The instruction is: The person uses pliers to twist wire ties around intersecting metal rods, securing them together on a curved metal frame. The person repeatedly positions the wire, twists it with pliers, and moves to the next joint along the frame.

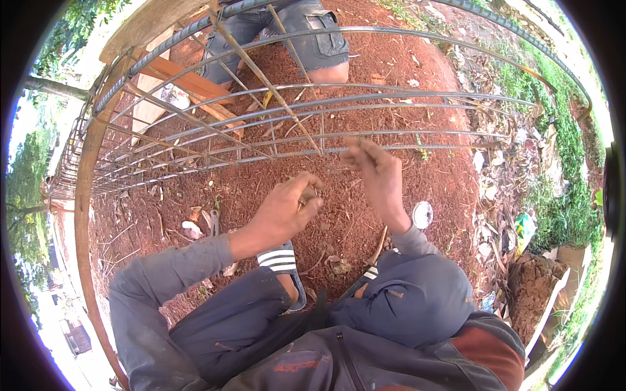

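A cage of long steel reinforcing bars [391, 96] with crosswise stirrups runs across in front of me, from the far left to the right. My left hand [287, 207] is closed just below the lowest bars, apart from them. Its thumb and fingers are bent together, and something thin and dark seems to show at the fingertips, too small to name. My right hand [380, 177] is raised at the lower bars, fingertips pinched in front of them. What it holds, if anything, I cannot make out. A stirrup corner [320, 151] lies between the two hands.
Another person's knees in dark shorts [319, 45] are beyond the cage. Wooden boards [186, 81] and a wooden post [85, 189] support it at left. A white round object [422, 215] lies by my right wrist. Litter and grass [561, 150] border the red soil at right.
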